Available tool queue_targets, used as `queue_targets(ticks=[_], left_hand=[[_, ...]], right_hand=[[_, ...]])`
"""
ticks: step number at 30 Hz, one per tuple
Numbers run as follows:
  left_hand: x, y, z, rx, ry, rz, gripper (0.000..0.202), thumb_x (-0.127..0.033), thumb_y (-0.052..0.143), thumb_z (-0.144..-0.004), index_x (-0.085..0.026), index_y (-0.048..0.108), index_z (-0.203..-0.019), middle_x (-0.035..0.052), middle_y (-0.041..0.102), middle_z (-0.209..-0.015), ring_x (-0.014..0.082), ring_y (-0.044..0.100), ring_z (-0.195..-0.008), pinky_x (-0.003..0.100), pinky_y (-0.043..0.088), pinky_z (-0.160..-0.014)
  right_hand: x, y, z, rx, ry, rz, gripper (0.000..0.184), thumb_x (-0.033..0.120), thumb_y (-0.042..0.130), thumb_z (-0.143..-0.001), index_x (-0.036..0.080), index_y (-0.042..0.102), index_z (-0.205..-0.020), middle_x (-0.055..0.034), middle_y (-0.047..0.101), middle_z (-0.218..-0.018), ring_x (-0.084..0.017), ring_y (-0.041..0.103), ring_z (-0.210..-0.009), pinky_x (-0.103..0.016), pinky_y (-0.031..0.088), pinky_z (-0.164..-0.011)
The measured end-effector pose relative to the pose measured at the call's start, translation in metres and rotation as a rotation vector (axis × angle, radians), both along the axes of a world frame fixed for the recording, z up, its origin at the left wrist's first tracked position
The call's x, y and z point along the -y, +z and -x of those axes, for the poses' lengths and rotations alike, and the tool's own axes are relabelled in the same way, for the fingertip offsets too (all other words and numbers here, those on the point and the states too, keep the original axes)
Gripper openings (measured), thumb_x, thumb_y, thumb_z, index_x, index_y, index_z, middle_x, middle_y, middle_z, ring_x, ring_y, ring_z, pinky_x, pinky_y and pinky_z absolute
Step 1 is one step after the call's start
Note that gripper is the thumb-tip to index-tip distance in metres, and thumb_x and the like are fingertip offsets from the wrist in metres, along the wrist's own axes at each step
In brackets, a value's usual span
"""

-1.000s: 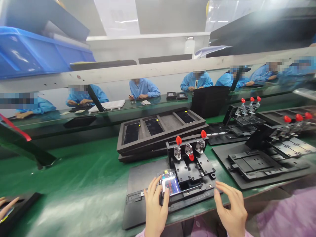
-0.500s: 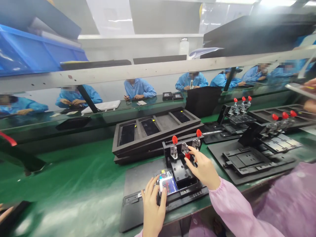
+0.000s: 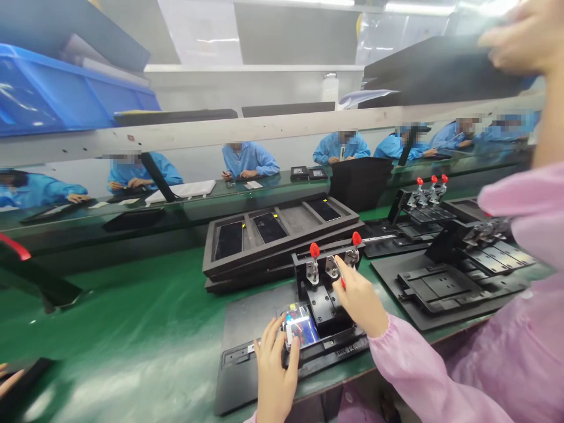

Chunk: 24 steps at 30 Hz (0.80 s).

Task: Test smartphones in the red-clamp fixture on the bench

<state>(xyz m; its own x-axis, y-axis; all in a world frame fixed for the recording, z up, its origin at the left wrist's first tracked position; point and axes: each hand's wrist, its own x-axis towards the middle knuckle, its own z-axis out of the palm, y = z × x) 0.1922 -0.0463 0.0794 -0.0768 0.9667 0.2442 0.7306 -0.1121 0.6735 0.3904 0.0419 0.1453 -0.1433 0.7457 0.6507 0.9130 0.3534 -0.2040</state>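
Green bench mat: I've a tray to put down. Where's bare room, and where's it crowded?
The widest bare stretch of the green bench mat lies left of the black base plate and the stacked foam trays. It is crowded at the clamp fixture, where the left hand holds a phone and the right hand sits by a red clamp handle.

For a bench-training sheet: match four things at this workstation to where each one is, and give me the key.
Things:
1. Blue plastic crate
2. Stacked black foam trays
3. Left hand
4. Right hand

Places:
A. On the glossy screen device
B. At the red clamp handle
C. On the white shelf
D. On the green bench mat

Pairs: 1-C, 2-D, 3-A, 4-B
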Motion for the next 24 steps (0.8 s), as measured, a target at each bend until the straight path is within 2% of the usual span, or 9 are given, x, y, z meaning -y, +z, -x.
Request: queue_targets(ticks=[3, 6, 8, 10, 13, 18, 22, 24], left_hand=[[0.001, 0.001, 0.0, -0.001, 0.002, 0.001, 0.02, -0.033, 0.043, -0.087, -0.026, 0.061, -0.09, 0.0045, 0.051, -0.131, 0.0275, 0.038, -0.127, 0.061, 0.022, -0.103], [0.001, 0.001, 0.0, 0.016, 0.014, -0.016, 0.02, -0.034, 0.044, -0.087, -0.025, 0.062, -0.089, 0.0053, 0.053, -0.13, 0.0282, 0.039, -0.126, 0.06, 0.024, -0.102], [-0.001, 0.001, 0.0, 0.049, 0.004, -0.043, 0.02, -0.034, 0.045, -0.086, -0.024, 0.062, -0.089, 0.0068, 0.053, -0.129, 0.027, 0.041, -0.125, 0.055, 0.029, -0.103], [-0.002, -0.001, -0.001, 0.085, -0.02, -0.056, 0.022, -0.033, 0.045, -0.087, -0.022, 0.062, -0.095, 0.0083, 0.052, -0.129, 0.0251, 0.042, -0.125, 0.048, 0.034, -0.103], [-0.003, -0.005, -0.005, 0.103, -0.04, -0.031, 0.025, -0.033, 0.043, -0.087, -0.022, 0.061, -0.101, 0.0085, 0.049, -0.132, 0.0241, 0.041, -0.125, 0.045, 0.035, -0.103], [-0.004, -0.011, -0.014, 0.092, -0.021, -0.01, 0.028, -0.035, 0.042, -0.087, -0.024, 0.059, -0.107, 0.008, 0.047, -0.133, 0.0267, 0.041, -0.125, 0.054, 0.028, -0.105], [-0.006, -0.006, -0.022, 0.086, -0.015, 0.026, 0.028, -0.035, 0.04, -0.088, -0.027, 0.058, -0.109, 0.0064, 0.045, -0.136, 0.0277, 0.041, -0.125, 0.061, 0.017, -0.105], [-0.007, -0.003, -0.024, 0.098, -0.008, 0.03, 0.028, -0.035, 0.039, -0.088, -0.028, 0.058, -0.109, 0.0056, 0.045, -0.136, 0.0278, 0.041, -0.125, 0.062, 0.016, -0.105]], right_hand=[[0.002, 0.019, -0.005, -0.126, 0.114, 0.03, 0.04, 0.022, 0.04, -0.088, 0.014, 0.045, -0.127, -0.0033, 0.058, -0.072, -0.015, 0.056, -0.064, -0.029, 0.05, -0.064], [0.005, 0.034, -0.011, -0.501, 0.182, -0.012, 0.045, 0.025, 0.046, -0.088, 0.019, 0.037, -0.131, -0.0041, 0.062, -0.091, -0.012, 0.06, -0.069, -0.027, 0.053, -0.068], [0.009, 0.039, -0.018, -0.703, 0.176, -0.107, 0.039, 0.025, 0.047, -0.088, 0.02, 0.042, -0.126, -0.0076, 0.059, -0.11, -0.013, 0.063, -0.08, -0.029, 0.054, -0.073], [0.014, 0.037, -0.026, -0.817, 0.162, -0.164, 0.036, 0.025, 0.048, -0.087, 0.019, 0.044, -0.123, -0.0097, 0.059, -0.113, -0.016, 0.063, -0.087, -0.034, 0.054, -0.077], [0.022, 0.023, -0.039, -0.925, 0.129, -0.154, 0.036, 0.027, 0.054, -0.084, 0.018, 0.048, -0.118, -0.0091, 0.065, -0.1, -0.018, 0.064, -0.087, -0.038, 0.052, -0.081], [0.036, -0.014, -0.06, -0.991, -0.006, -0.085, 0.028, 0.031, 0.059, -0.08, 0.019, 0.057, -0.105, -0.0081, 0.065, -0.096, -0.019, 0.063, -0.086, -0.039, 0.05, -0.082], [0.041, -0.034, -0.068, -1.02, -0.072, -0.063, 0.026, 0.034, 0.059, -0.078, 0.018, 0.059, -0.099, -0.0084, 0.065, -0.093, -0.02, 0.063, -0.084, -0.039, 0.049, -0.08], [0.043, -0.039, -0.069, -1.021, -0.08, -0.059, 0.025, 0.034, 0.06, -0.078, 0.018, 0.059, -0.097, -0.0082, 0.065, -0.093, -0.02, 0.063, -0.085, -0.039, 0.049, -0.081]])
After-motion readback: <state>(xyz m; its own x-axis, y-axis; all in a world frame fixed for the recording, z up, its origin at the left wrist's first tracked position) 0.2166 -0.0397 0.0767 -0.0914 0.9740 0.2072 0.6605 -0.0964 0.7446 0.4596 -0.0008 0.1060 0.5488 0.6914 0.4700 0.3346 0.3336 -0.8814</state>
